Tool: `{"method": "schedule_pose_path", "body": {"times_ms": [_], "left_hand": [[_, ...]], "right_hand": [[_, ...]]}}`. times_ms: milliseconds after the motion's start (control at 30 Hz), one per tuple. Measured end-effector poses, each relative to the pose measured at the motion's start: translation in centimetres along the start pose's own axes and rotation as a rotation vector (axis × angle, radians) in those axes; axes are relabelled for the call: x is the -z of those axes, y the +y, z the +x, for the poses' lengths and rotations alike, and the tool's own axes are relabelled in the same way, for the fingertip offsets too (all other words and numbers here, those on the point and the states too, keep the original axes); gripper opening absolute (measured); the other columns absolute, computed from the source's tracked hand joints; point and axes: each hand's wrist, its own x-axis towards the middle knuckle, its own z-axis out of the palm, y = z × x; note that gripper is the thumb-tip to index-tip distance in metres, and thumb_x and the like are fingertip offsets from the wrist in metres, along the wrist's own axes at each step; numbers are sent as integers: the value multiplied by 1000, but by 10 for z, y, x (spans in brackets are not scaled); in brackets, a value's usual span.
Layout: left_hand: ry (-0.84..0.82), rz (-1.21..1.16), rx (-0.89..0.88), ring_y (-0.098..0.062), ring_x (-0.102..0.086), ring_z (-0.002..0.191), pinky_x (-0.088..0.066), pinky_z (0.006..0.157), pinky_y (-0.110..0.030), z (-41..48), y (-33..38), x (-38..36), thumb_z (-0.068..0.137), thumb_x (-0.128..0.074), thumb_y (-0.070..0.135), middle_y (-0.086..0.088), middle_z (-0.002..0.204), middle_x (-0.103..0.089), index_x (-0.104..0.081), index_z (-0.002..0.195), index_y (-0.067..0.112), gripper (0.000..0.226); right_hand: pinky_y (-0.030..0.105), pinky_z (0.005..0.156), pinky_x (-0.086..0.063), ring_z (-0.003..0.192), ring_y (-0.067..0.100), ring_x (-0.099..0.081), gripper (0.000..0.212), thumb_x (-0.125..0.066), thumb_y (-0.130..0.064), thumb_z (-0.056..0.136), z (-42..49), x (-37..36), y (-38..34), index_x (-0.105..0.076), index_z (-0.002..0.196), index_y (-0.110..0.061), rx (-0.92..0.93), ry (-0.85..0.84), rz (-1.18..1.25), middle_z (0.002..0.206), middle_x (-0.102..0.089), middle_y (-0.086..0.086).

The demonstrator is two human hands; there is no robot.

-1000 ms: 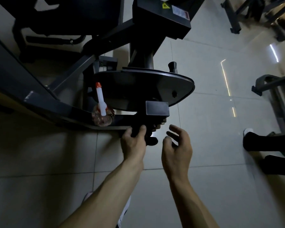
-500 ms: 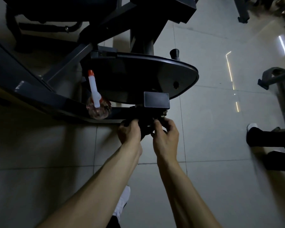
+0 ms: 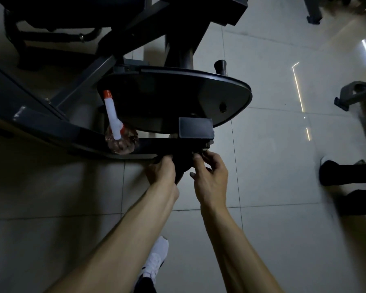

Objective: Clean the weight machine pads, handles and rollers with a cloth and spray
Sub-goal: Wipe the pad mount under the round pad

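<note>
Centrally, both hands met at the lower front of the weight machine (image 3: 178,98), directly below its rectangular end block (image 3: 195,127). The left hand (image 3: 162,173) had its fingers curled round a dark cloth (image 3: 181,166), which hung between the two hands against the machine's underside. The right hand (image 3: 211,177) pinched the upper right part of the same dark cloth between thumb and bent fingers, close to a small metal fitting (image 3: 206,144) under the block. Dim light prevented a clear view of the cloth's edges and of where exactly it contacted the machine.

The spray bottle (image 3: 119,140) stood on the curved grey frame beam (image 3: 51,127), left of the hands and well apart from them. Its white nozzle (image 3: 112,115) carried an orange tip and leaned up and to the left, in front of the dark oval plate (image 3: 230,96). A black knob (image 3: 220,65) projected above the rear rim of that plate.

The machine stood on a pale tiled floor (image 3: 273,187). One white shoe (image 3: 156,261) showed between the forearms at the lower edge. Parts of another machine (image 3: 355,94) and a dark padded roller (image 3: 347,172) lay at the right, blurred.
</note>
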Motion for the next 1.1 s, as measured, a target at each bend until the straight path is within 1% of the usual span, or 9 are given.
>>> {"method": "schedule_pose_path", "body": {"times_ms": [167, 300, 433, 567, 667, 733, 833, 967, 1100], "left_hand": [[-31, -50, 73, -28, -70, 102, -58, 92, -37, 8, 2, 1, 100, -59, 22, -13, 114, -71, -65, 120, 11, 24], [-99, 35, 74, -27, -73, 87, -61, 72, -33, 21, -8, 7, 97, -60, 23, -13, 99, -76, -71, 109, 10, 21], [-11, 388, -202, -23, -73, 81, -61, 73, -36, 25, -26, 9, 79, -73, 22, -6, 92, -77, -75, 98, 14, 21], [-60, 457, -393, -11, -68, 79, -53, 67, -26, 11, -7, 18, 81, -75, 14, 2, 90, -73, -70, 88, 25, 13], [-105, 431, -549, -9, -66, 94, -54, 83, -32, 3, 0, 32, 93, -65, 19, 10, 100, -72, -67, 106, 29, 17], [-162, 380, -617, 7, -62, 78, -49, 79, -23, -4, 3, 33, 102, -55, 15, 23, 78, -68, -61, 87, 36, 27], [-208, 439, -647, 1, -58, 76, -43, 64, -11, -7, 3, 26, 103, -51, 10, 17, 78, -65, -61, 83, 33, 32], [-197, 438, -662, 3, -54, 77, -40, 59, -1, -1, 0, 22, 102, -49, 2, 15, 84, -62, -60, 83, 34, 39], [-220, 456, -666, 3, -55, 78, -40, 61, -9, -2, 0, 23, 103, -51, 7, 14, 86, -62, -58, 84, 34, 34]], "right_hand": [[39, 89, -61, 104, 14, -72, 18, -60, -25, 104, 1, 4, 5, -70, 118, -24, -78, -6, 101, 111, -74, -7], [41, 104, -51, 109, 19, -68, 23, -51, -16, 103, 6, -4, 15, -72, 113, -16, -465, -76, 272, 110, -75, 3], [42, 100, -53, 114, 30, -68, 35, -63, -23, 95, 6, -25, 28, -71, 122, -2, -759, -168, 594, 120, -72, 14], [29, 86, -59, 90, 24, -73, 25, -61, -11, 97, 22, -29, 32, -68, 118, 2, -850, -102, 835, 99, -74, 15], [31, 64, -58, 75, 27, -72, 23, -55, -11, 99, 29, -30, 27, -72, 109, 1, -780, -122, 859, 96, -73, 18], [27, 43, -40, 58, 27, -60, 16, -55, -10, 95, 28, -26, 19, -68, 98, -2, -667, -60, 691, 85, -67, 23], [27, 44, -36, 66, 34, -58, 24, -53, -4, 90, 24, -4, 9, -70, 107, -4, -408, 84, 515, 97, -69, 36], [31, 48, -44, 65, 31, -56, 23, -52, 5, 95, 7, 14, -9, -65, 111, -6, -84, 71, 489, 95, -66, 30], [32, 52, -47, 68, 30, -59, 25, -52, 3, 95, 7, 5, -10, -67, 108, -13, -119, 60, 395, 97, -67, 25]]}}
